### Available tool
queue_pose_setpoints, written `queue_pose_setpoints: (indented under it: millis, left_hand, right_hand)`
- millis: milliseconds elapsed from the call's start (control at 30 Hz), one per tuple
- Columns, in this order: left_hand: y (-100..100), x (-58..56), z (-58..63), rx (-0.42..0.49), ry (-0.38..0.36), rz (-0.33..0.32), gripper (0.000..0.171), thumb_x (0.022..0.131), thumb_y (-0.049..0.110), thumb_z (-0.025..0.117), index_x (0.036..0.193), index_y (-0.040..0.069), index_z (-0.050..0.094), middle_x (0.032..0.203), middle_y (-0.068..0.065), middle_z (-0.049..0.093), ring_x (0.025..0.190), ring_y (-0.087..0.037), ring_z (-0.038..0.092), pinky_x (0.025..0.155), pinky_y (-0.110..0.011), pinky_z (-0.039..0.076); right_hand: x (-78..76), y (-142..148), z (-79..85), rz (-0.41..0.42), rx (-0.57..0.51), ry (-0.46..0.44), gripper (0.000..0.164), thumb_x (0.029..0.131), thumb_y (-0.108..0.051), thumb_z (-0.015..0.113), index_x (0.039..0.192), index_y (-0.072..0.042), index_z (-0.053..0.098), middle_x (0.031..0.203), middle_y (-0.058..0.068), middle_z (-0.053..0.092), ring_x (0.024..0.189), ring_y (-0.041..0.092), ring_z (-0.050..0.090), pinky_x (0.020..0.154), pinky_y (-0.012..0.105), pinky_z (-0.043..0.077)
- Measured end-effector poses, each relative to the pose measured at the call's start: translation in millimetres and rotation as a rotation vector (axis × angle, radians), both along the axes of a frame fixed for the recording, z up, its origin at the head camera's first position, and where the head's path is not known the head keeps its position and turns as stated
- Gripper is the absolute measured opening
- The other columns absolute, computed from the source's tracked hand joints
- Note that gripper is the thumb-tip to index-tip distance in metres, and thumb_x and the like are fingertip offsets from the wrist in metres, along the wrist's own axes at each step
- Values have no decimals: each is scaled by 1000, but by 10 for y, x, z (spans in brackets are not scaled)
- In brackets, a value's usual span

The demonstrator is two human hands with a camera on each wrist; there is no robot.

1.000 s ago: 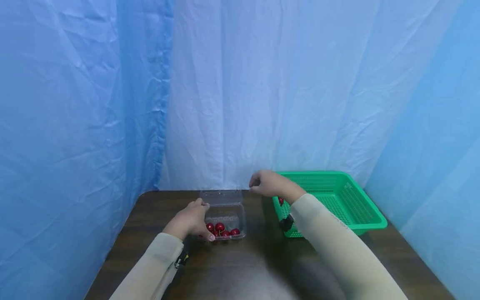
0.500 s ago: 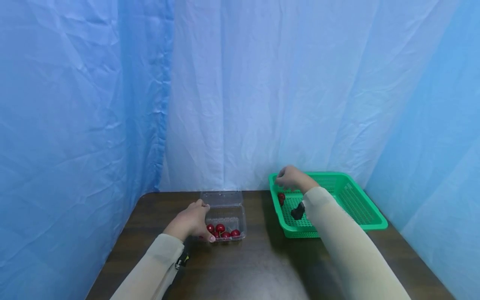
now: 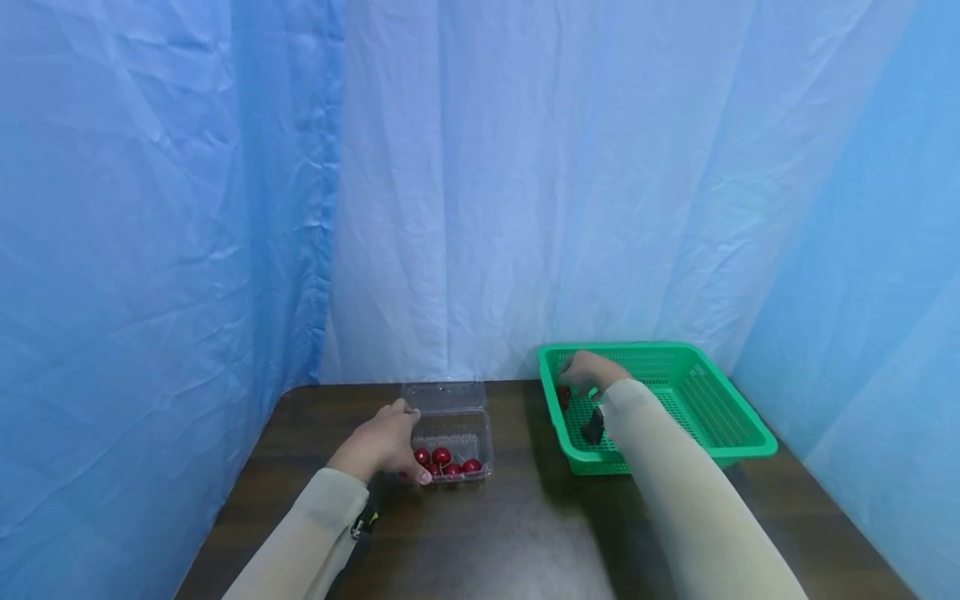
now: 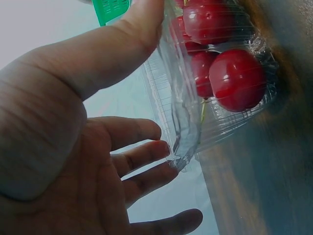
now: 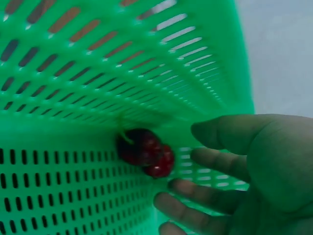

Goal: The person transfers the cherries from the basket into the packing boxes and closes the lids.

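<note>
Left hand at the left side of an open clear container, fingers extended and touching its rim, not clenched. Several red cherries inside, along the near side; lid folded back on the far side. Brown surface underneath. Farther right, green basket: a few dark red cherries at its left end, by the wall. Right hand just beside those, fingers apart, nothing grasped. Pale blue curtain behind.
</note>
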State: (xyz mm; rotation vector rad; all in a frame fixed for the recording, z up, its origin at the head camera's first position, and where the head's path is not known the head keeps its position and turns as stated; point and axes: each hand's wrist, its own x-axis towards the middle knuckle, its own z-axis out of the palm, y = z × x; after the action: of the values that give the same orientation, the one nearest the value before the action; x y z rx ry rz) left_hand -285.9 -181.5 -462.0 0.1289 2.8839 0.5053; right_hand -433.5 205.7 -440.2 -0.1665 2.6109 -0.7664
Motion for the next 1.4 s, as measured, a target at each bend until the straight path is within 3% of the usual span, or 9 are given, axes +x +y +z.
queue_pose_setpoints:
  millis: [300, 633, 900, 967, 1033, 1167, 1200, 1267, 1400]
  left_hand:
    - [11, 2, 13, -4, -1, 0, 114, 74, 41, 109, 169, 10, 54, 168, -19, 52, 151, -45, 57, 113, -67, 61]
    - [10, 4, 23, -11, 5, 8, 116, 71, 42, 110, 168, 10, 55, 168, -19, 53, 151, -46, 57, 112, -68, 61]
    - [-77, -235, -288, -19, 15, -10, 124, 66, 56, 110, 169, 15, 54, 169, -17, 51, 151, -48, 55, 110, -72, 60]
    - [-64, -215, -265, -12, 12, -6, 123, 67, 54, 110, 169, 15, 54, 170, -17, 51, 152, -47, 55, 111, -72, 60]
    - [-16, -113, -123, -1, -8, 11, 121, 69, 47, 111, 169, 13, 54, 171, -17, 51, 154, -45, 55, 115, -71, 58]
    - [22, 12, 23, -9, -2, 2, 115, 73, 40, 110, 169, 9, 53, 170, -20, 51, 153, -47, 55, 115, -69, 59]
    - [24, 26, 39, -13, 0, -1, 115, 73, 39, 109, 169, 8, 53, 169, -20, 51, 153, -47, 55, 114, -68, 59]
    - [25, 30, 47, -19, 4, -9, 114, 74, 39, 109, 168, 8, 53, 168, -21, 52, 152, -47, 55, 114, -68, 59]
    - [26, 22, 50, -15, -2, -3, 116, 72, 40, 110, 169, 9, 53, 168, -19, 52, 151, -45, 56, 114, -67, 60]
  right_hand:
    - [-70, -16, -156, 24, 9, -21, 46, 113, -21, 61, 156, -6, 67, 157, 22, 66, 121, 36, 71, 77, 49, 67]
    - [-57, -75, -173, 52, 47, 6, 37, 112, -15, 65, 145, -2, 73, 144, 21, 73, 121, 36, 75, 86, 53, 71]
    - [-19, -88, -181, 66, 67, 41, 34, 109, -15, 71, 141, -5, 76, 136, 19, 77, 106, 33, 79, 78, 49, 70]
    - [-21, -84, -177, 83, 88, 66, 35, 110, -14, 69, 143, -4, 76, 137, 18, 77, 99, 28, 78, 77, 45, 70]
    - [-36, -88, -168, 98, 114, 72, 21, 110, -9, 64, 121, -1, 80, 115, 15, 78, 83, 20, 70, 72, 39, 64]
    - [-46, -88, -105, 97, 146, 81, 22, 110, -5, 58, 110, -4, 80, 102, 9, 73, 75, 16, 58, 68, 37, 58]
    - [-54, -87, -88, 91, 135, 76, 22, 109, -3, 57, 95, -6, 75, 89, 7, 65, 69, 17, 49, 64, 35, 53]
    - [-52, -81, -36, 86, 116, 87, 28, 109, -3, 57, 85, -9, 71, 78, 2, 59, 63, 15, 44, 59, 33, 48]
    - [-30, -75, 100, 107, 107, 132, 48, 106, 0, 52, 67, -20, 32, 66, -4, 19, 62, 15, 15, 58, 33, 25]
